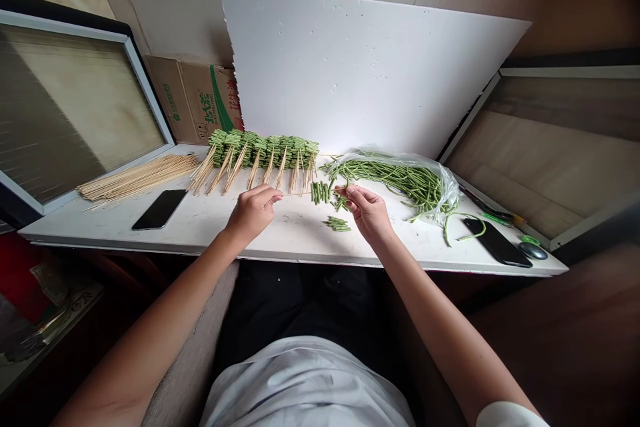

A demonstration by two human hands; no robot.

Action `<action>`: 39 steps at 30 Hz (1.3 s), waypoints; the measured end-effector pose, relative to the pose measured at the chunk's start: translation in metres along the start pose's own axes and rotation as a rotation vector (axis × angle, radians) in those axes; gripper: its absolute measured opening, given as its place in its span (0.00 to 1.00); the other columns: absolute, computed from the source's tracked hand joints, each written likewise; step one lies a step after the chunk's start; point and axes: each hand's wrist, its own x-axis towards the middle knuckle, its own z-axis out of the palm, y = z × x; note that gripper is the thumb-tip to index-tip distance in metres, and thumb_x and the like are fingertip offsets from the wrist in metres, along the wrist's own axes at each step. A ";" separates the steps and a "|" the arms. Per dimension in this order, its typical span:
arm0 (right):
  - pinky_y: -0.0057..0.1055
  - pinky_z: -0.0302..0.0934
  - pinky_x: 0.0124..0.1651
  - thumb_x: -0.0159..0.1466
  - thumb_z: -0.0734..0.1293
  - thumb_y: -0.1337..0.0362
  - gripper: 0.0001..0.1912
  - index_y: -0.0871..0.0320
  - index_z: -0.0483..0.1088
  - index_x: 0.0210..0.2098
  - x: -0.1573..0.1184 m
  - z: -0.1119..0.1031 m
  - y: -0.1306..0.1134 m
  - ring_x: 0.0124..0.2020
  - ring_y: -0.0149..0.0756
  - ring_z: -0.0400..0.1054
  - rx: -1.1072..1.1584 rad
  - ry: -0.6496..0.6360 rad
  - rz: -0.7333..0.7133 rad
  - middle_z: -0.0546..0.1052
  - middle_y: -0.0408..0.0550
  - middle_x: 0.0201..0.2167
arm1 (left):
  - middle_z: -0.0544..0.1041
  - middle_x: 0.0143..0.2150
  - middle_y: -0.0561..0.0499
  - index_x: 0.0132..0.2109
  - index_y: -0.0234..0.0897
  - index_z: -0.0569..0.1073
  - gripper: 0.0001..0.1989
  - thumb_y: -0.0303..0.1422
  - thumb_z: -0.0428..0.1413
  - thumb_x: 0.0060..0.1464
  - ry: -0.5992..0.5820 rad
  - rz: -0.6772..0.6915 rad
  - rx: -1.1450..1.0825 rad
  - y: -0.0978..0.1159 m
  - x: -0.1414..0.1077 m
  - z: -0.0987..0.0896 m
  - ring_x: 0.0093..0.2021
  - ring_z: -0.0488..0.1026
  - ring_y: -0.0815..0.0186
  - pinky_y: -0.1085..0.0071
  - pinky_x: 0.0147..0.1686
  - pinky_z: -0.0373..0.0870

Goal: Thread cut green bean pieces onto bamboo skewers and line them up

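My left hand [256,208] is closed around the blunt end of a thin bamboo skewer [297,195], which lies level above the table. Several short green bean pieces [321,193] sit side by side across the skewer, close to my right hand. The thumb and fingertips of my right hand [367,209] are pinched at the other end of the skewer, just past the beans; the fingers partly hide that end. Under and in front of this hand lie loose cut bean pieces [337,223] in a small pile.
Finished bean skewers [265,150] are stacked at the back, their sticks facing me. Bare skewers [143,175] and a phone [160,209] lie left. On the right are long beans [400,177] in a clear plastic bag [449,190] and another phone [497,242]. A white foam board [370,73] stands behind.
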 end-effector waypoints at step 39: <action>0.33 0.65 0.32 0.43 0.88 0.57 0.19 0.53 0.84 0.32 -0.003 0.004 -0.005 0.26 0.29 0.65 0.038 0.006 0.080 0.80 0.42 0.29 | 0.83 0.36 0.49 0.39 0.35 0.80 0.23 0.11 0.46 0.48 0.060 0.101 0.035 0.000 0.003 -0.008 0.37 0.83 0.63 0.72 0.36 0.78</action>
